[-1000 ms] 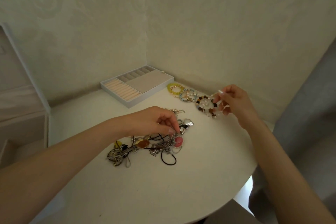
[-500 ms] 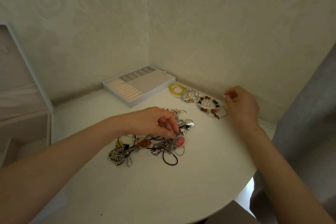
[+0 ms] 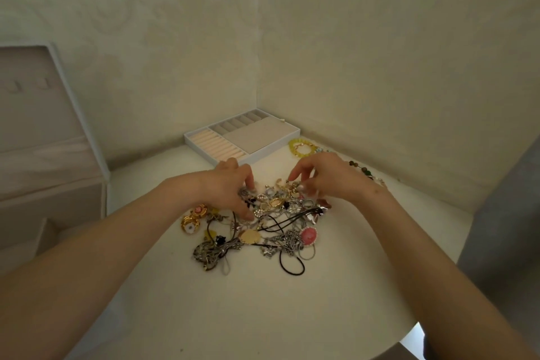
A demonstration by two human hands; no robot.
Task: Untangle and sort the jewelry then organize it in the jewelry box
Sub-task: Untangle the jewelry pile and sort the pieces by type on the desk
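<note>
A tangled jewelry pile (image 3: pixel 271 228) of chains, black cords, rings, gold pieces and a pink pendant (image 3: pixel 308 235) lies mid-table. My left hand (image 3: pixel 229 187) reaches into the pile's far left side, fingers and thumb curled down around tangled pieces. My right hand (image 3: pixel 327 177) hovers at the pile's far right side, fingers spread, some fingertips touching the jewelry and the index finger lifted. Two gold brooches (image 3: pixel 193 218) sit apart at the left. A white jewelry tray (image 3: pixel 204 152) with ring rolls and small compartments stands in the corner.
A yellow bead bracelet (image 3: pixel 298 145) and a dark beaded bracelet (image 3: pixel 363 169) lie along the wall behind my right hand. A large white jewelry box (image 3: pixel 52 161) with raised lid stands at the left. The round white table (image 3: pixel 263 316) ends near me.
My right hand left the bracelets by the wall and came left onto the pile. My left hand shifted toward the pile's far side. The view moved closer over the jewelry.
</note>
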